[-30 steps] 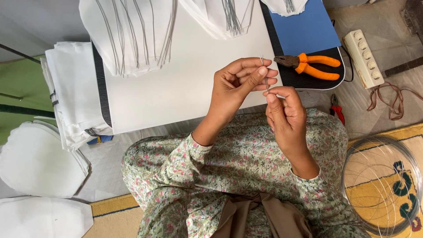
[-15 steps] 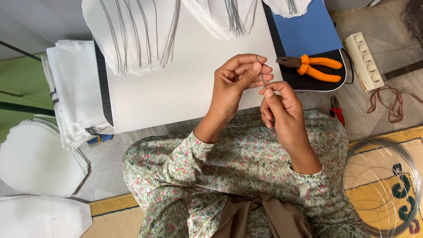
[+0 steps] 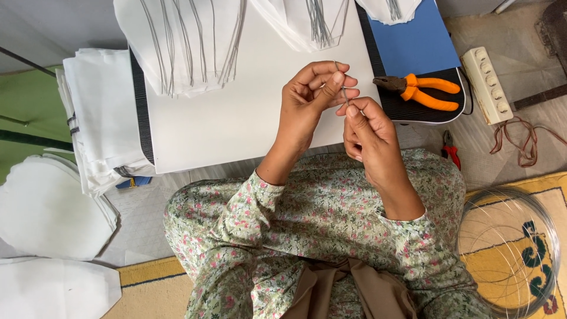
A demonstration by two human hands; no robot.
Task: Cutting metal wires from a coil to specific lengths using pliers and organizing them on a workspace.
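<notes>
Both hands are raised over the near edge of a low white table [image 3: 236, 124]. My left hand [image 3: 310, 97] and my right hand [image 3: 366, 136] pinch the same short thin grey wire piece [image 3: 342, 90] between fingertips, the hands almost touching. Just right of them, orange-handled pliers [image 3: 422, 90] lie on a black board [image 3: 413, 109]. Floral sleeves cover both forearms.
Stacks of white fabric pieces with grey wires [image 3: 183, 44] sit at the table's far side. Folded white fabric [image 3: 100, 118] is piled at left. A blue sheet [image 3: 416, 41], a power strip [image 3: 487, 82], red-handled cutters [image 3: 450, 150] and a wire coil [image 3: 511, 248] lie at right.
Both hands have shifted slightly leftward and closer together, working the wire between the fingertips. Nothing else has moved.
</notes>
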